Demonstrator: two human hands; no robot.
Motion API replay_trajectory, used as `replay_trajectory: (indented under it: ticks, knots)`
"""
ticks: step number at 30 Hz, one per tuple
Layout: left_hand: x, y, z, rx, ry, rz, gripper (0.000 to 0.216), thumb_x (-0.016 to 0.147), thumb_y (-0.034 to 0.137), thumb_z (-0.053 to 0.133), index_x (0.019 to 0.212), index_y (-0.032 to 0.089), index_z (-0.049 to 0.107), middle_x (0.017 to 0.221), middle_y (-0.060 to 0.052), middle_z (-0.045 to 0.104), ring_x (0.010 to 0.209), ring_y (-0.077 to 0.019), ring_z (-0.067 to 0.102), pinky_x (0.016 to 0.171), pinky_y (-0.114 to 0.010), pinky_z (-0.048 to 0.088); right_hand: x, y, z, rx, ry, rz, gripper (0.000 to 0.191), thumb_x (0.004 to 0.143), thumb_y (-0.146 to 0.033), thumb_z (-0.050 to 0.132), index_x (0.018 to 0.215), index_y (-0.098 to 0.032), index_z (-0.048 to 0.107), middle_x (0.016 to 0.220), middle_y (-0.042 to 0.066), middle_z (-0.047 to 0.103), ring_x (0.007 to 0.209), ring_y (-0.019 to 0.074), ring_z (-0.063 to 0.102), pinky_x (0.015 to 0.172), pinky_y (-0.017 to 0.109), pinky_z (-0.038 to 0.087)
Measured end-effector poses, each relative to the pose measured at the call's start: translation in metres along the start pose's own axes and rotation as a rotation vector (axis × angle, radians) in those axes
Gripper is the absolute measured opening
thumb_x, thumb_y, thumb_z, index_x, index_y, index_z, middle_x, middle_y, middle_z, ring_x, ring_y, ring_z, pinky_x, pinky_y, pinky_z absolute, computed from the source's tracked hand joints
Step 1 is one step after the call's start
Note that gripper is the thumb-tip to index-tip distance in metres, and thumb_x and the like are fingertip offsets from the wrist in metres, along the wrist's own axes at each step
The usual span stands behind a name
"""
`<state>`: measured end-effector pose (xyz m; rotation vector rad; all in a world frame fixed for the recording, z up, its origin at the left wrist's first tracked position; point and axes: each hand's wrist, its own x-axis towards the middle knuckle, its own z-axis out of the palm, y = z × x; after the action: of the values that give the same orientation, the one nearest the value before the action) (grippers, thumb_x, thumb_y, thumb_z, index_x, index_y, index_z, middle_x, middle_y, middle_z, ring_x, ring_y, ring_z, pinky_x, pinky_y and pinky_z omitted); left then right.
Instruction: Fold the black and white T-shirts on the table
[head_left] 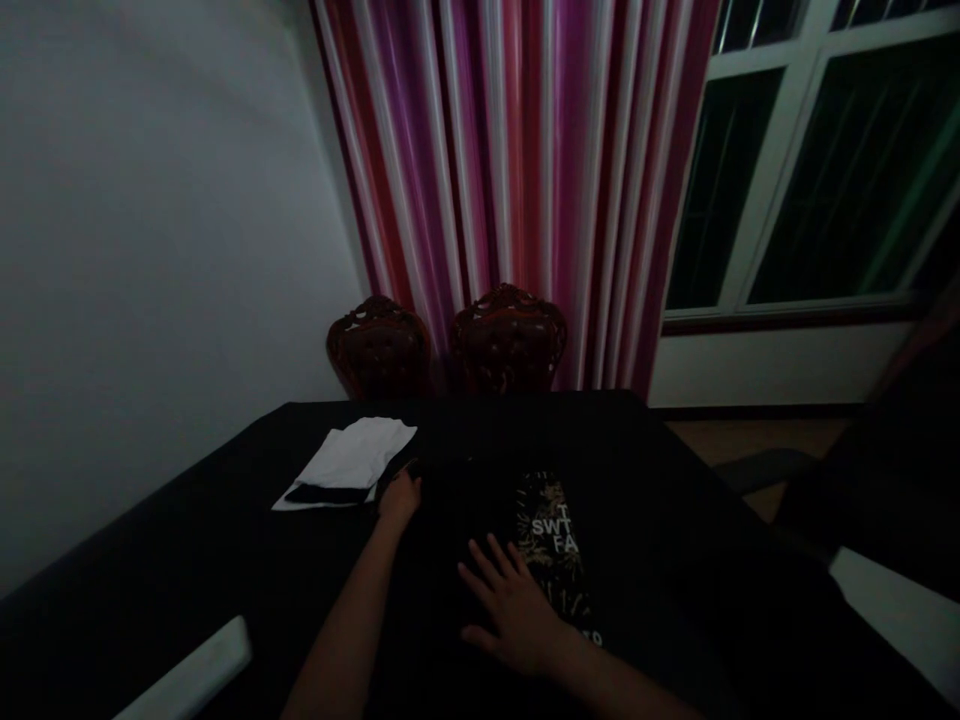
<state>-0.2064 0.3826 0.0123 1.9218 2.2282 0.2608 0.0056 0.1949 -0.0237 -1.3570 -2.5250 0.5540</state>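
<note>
Two hands: your left hand (400,497) gripped the dark garment (551,530) at its upper-left edge, fingers curled.
Right hand (514,605): fingers spread flat, lower centre.
Garment axis: ran up-frame.

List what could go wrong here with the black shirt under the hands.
The room is dim and the black shirt lies on a black table, so its edges are hard to see and a fold may go crooked. The left hand sits close to the folded white cloth and might nudge it. The right hand presses flat.
</note>
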Motion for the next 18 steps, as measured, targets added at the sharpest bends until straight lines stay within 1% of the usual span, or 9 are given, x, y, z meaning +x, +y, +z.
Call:
replay_trajectory:
  ticks: [3, 5, 6, 8, 10, 11, 13, 15, 18]
  knots:
    - [-0.009, 0.032, -0.022, -0.075, 0.033, 0.13, 0.038, 0.098, 0.037, 0.043, 0.125, 0.011, 0.049, 0.112, -0.013, 0.063, 0.101, -0.0225, 0.062, 0.091, -0.044, 0.047, -0.017, -0.014, -0.009, 0.038, 0.01, -0.113, 0.079, 0.087, -0.071, 0.041, 0.151, -0.029, 0.021, 0.158, 0.009, 0.01, 0.144, 0.0338, 0.001, 0.115, 0.06, 0.01]
    - [-0.023, 0.06, -0.036, -0.154, 0.008, 0.286, 0.041, 0.099, 0.037, 0.04, 0.128, 0.009, 0.043, 0.112, -0.016, 0.064, 0.103, -0.0228, 0.062, 0.091, -0.039, 0.047, -0.03, -0.026, -0.009, 0.038, 0.025, -0.198, 0.073, 0.09, -0.065, 0.044, 0.151, -0.03, 0.023, 0.156, 0.009, 0.015, 0.144, 0.0338, 0.009, 0.114, 0.06, 0.016]
    - [-0.032, 0.074, -0.042, -0.199, -0.029, 0.381, 0.043, 0.098, 0.038, 0.04, 0.131, 0.01, 0.041, 0.111, -0.015, 0.065, 0.102, -0.0214, 0.063, 0.089, -0.034, 0.048, -0.036, -0.031, -0.008, 0.022, 0.04, -0.234, 0.067, 0.093, -0.059, 0.044, 0.15, -0.031, 0.025, 0.155, 0.008, 0.019, 0.143, 0.033, 0.014, 0.113, 0.059, 0.021]
    - [-0.059, 0.095, -0.049, -0.285, -0.13, 0.573, 0.048, 0.096, 0.042, 0.045, 0.136, 0.016, 0.037, 0.114, -0.01, 0.066, 0.102, -0.0168, 0.064, 0.087, -0.026, 0.048, -0.048, -0.039, -0.004, -0.034, 0.092, -0.285, 0.052, 0.098, -0.045, 0.042, 0.147, -0.032, 0.031, 0.152, 0.007, 0.029, 0.14, 0.0305, 0.026, 0.111, 0.055, 0.03]
    - [-0.091, 0.101, -0.052, -0.348, -0.217, 0.721, 0.052, 0.094, 0.044, 0.05, 0.139, 0.024, 0.037, 0.125, -0.004, 0.063, 0.11, -0.013, 0.061, 0.093, -0.022, 0.047, -0.062, -0.039, -0.001, -0.1, 0.174, -0.306, 0.045, 0.1, -0.036, 0.04, 0.145, -0.034, 0.036, 0.148, 0.005, 0.036, 0.137, 0.0275, 0.033, 0.108, 0.05, 0.038]
    - [-0.109, 0.098, -0.052, -0.365, -0.241, 0.774, 0.051, 0.093, 0.043, 0.051, 0.14, 0.026, 0.038, 0.132, -0.002, 0.059, 0.117, -0.0124, 0.057, 0.099, -0.022, 0.043, -0.071, -0.036, 0.0, -0.126, 0.21, -0.309, 0.045, 0.1, -0.035, 0.04, 0.144, -0.034, 0.036, 0.147, 0.004, 0.038, 0.136, 0.0266, 0.036, 0.106, 0.048, 0.041]
    - [-0.143, 0.078, -0.049, -0.358, -0.247, 0.82, 0.049, 0.094, 0.043, 0.049, 0.14, 0.028, 0.041, 0.142, -0.002, 0.05, 0.129, -0.014, 0.047, 0.11, -0.027, 0.035, -0.093, -0.025, 0.002, -0.151, 0.261, -0.293, 0.047, 0.099, -0.034, 0.043, 0.145, -0.034, 0.035, 0.145, 0.005, 0.041, 0.133, 0.0266, 0.04, 0.104, 0.047, 0.045]
    - [-0.174, 0.045, -0.041, -0.291, -0.225, 0.786, 0.049, 0.094, 0.043, 0.047, 0.141, 0.029, 0.041, 0.148, -0.003, 0.043, 0.136, -0.0173, 0.039, 0.115, -0.034, 0.031, -0.117, -0.008, 0.006, -0.141, 0.286, -0.264, 0.051, 0.097, -0.035, 0.046, 0.146, -0.036, 0.032, 0.142, 0.004, 0.045, 0.13, 0.027, 0.045, 0.101, 0.046, 0.048]
    - [-0.21, -0.013, -0.018, -0.159, -0.167, 0.685, 0.049, 0.096, 0.042, 0.043, 0.144, 0.034, 0.037, 0.152, -0.002, 0.036, 0.138, -0.0204, 0.037, 0.114, -0.042, 0.035, -0.151, 0.017, 0.019, -0.1, 0.273, -0.204, 0.054, 0.096, -0.037, 0.049, 0.145, -0.045, 0.028, 0.138, 0.0, 0.049, 0.125, 0.0253, 0.051, 0.096, 0.042, 0.053]
